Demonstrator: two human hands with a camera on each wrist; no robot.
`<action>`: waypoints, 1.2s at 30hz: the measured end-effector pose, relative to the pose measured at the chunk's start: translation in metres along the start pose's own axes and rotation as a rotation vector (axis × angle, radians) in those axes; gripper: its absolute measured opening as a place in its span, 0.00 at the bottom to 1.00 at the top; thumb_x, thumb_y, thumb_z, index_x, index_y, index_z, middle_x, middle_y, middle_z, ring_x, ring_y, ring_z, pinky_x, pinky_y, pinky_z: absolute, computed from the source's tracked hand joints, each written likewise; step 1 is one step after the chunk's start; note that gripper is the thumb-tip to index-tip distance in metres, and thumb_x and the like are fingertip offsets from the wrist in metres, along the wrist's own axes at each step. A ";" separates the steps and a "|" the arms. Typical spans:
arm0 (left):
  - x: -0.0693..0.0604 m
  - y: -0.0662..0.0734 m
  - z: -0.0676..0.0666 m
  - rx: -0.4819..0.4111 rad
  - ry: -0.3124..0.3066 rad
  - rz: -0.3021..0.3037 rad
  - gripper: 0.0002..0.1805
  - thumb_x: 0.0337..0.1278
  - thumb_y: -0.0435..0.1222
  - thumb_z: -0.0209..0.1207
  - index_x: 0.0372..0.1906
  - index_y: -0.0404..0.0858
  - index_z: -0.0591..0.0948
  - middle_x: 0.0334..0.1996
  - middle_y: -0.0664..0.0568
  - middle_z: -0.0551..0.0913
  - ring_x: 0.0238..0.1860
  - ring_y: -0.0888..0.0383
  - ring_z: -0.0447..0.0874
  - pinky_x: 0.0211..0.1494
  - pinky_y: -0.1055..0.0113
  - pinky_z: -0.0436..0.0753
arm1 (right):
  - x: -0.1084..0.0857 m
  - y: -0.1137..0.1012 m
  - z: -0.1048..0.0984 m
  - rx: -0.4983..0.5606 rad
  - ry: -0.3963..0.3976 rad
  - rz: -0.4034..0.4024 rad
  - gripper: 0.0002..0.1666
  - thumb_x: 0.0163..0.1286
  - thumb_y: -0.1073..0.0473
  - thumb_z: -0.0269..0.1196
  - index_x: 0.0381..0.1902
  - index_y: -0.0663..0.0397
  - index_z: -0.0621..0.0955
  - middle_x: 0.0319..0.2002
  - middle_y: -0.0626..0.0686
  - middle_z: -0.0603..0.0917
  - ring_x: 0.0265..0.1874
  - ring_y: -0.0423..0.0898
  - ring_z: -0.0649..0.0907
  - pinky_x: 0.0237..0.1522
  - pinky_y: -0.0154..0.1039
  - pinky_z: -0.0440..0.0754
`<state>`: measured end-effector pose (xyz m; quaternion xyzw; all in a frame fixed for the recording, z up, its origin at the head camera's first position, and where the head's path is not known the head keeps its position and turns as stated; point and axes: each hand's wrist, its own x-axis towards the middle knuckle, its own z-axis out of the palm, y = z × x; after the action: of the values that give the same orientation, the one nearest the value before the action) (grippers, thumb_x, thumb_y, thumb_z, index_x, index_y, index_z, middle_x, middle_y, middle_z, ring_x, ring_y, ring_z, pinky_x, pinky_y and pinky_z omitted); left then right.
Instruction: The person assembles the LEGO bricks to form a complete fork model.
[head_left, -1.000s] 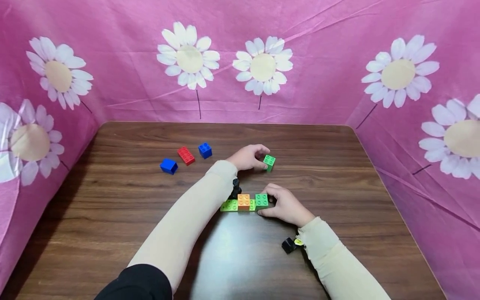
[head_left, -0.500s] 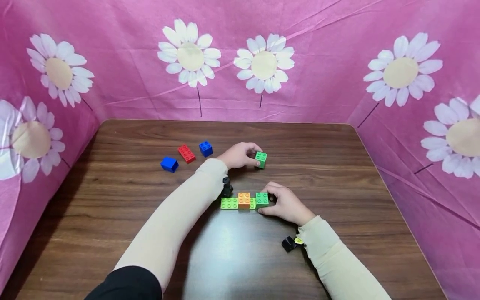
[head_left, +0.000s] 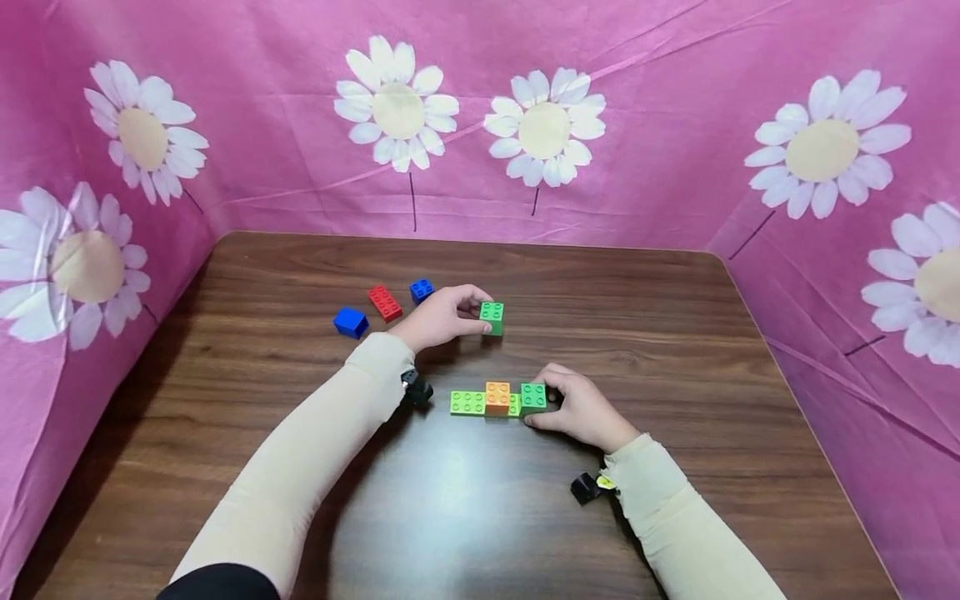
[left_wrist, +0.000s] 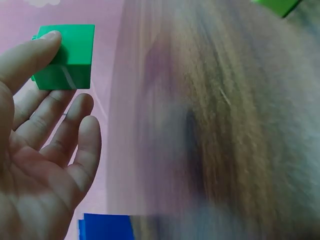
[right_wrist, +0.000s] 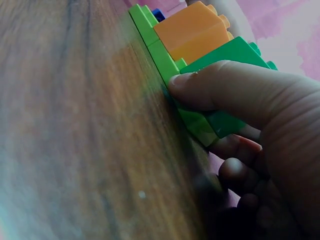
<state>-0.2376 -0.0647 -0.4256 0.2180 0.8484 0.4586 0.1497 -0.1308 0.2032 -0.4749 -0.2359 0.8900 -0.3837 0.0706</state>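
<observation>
Between thumb and fingers, my left hand (head_left: 447,317) pinches a green block (head_left: 491,317), which the left wrist view shows as a plain green cube (left_wrist: 65,57) at the fingertips. Below it in the head view lies a flat lime base (head_left: 468,403) bearing an orange block (head_left: 497,398) and, at its right end, a second green block (head_left: 533,397). My right hand (head_left: 585,408) grips that right end. In the right wrist view its thumb (right_wrist: 200,90) presses the side of the lime strip and the green block (right_wrist: 227,60).
Left of my left hand lie a blue block (head_left: 351,322), a red block (head_left: 385,303) and another blue block (head_left: 422,290). A pink cloth with white flowers surrounds the brown table (head_left: 637,292) at the back and sides.
My left hand has moved left with the green block in it. My right hand keeps its grip on the lime base's right end. The head view has shifted slightly.
</observation>
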 end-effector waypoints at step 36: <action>-0.102 -0.015 0.028 -0.006 0.007 0.002 0.17 0.52 0.36 0.74 0.46 0.45 0.82 0.39 0.57 0.85 0.43 0.60 0.84 0.49 0.62 0.83 | 0.001 0.001 0.000 0.024 0.010 -0.009 0.18 0.50 0.58 0.81 0.34 0.38 0.82 0.34 0.40 0.78 0.33 0.41 0.76 0.35 0.36 0.75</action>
<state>-0.1405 -0.1038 -0.4473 0.2170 0.8471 0.4622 0.1470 -0.1319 0.2037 -0.4754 -0.2371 0.8846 -0.3960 0.0672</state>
